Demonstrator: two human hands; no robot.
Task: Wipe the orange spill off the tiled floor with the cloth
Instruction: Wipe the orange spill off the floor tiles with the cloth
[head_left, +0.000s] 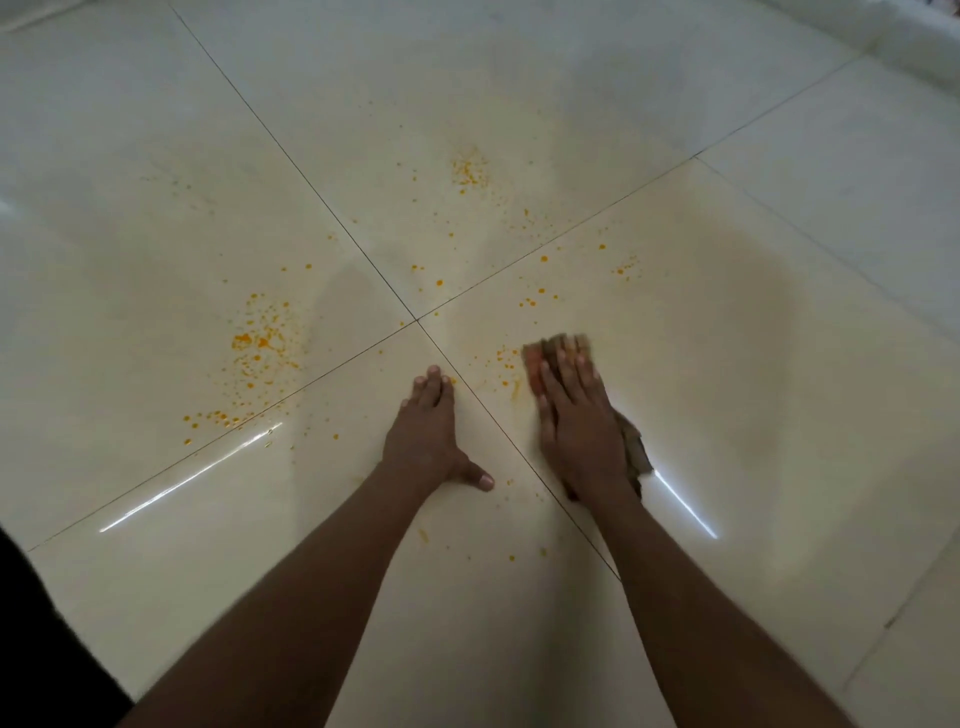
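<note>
Right hand (574, 421) flat on cloth (556, 353) — fingers straight, pressing.
Left hand (428, 436) flat on floor (727, 364), fingers straight; orange spill (260, 343) beside.

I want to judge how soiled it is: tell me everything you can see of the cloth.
The cloth is a small brownish rag, orange-stained at its far left corner. It lies flat on the floor, pinned under the right hand, whose straight fingers press it. One end shows past the fingertips, blurred; a crumpled tail sticks out by the wrist. Orange drops lie just left of it.

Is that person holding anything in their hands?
Right hand presses flat on the middle of the cloth; left hand rests on bare floor.
</note>
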